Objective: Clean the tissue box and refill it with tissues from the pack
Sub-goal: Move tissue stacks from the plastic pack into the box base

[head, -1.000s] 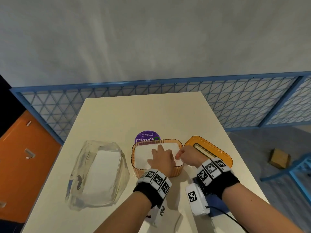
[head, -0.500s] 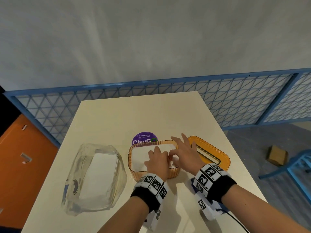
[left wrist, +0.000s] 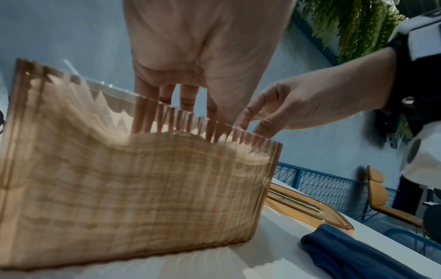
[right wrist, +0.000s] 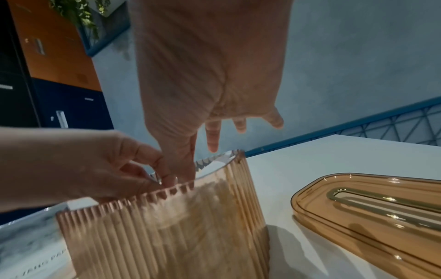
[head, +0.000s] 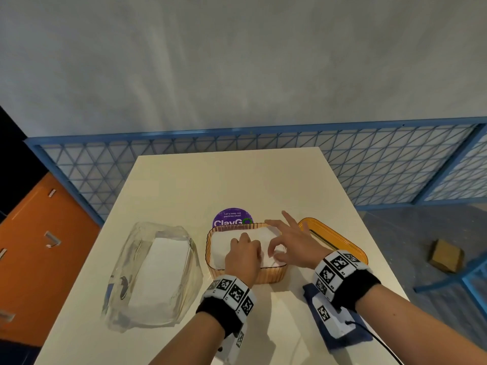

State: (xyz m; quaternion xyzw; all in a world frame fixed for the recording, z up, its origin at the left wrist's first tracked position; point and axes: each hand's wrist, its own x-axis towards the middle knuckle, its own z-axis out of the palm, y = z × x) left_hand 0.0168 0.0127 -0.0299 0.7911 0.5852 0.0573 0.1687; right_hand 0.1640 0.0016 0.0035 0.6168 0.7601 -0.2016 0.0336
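Tissue box (head: 266,276) sits on cream table (head: 229,180).

The cream surface (head: 237,185) carries a clear tissue pack (head: 152,275), an amber tissue box (head: 266,277), its lid (head: 340,241), a purple sticker (head: 232,217) and a blue cloth (head: 361,335).

- The ribbed amber tissue box (head: 266,277) reads as translucent, glossy plastic, fluted all round.
- White tissues (head: 224,243) inside it: soft, matt paper.
- At the box's 3 o'clock, the smooth amber plastic lid (right wrist: 372,211) gleams, its slot rimmed in shiny gold-toned metal.
- At 9 o'clock, a clear crinkled plastic pack (head: 155,272), glossy.
- The cream table (head: 237,180): smooth, matt.
- The dark blue cloth (left wrist: 353,254): matt fabric.
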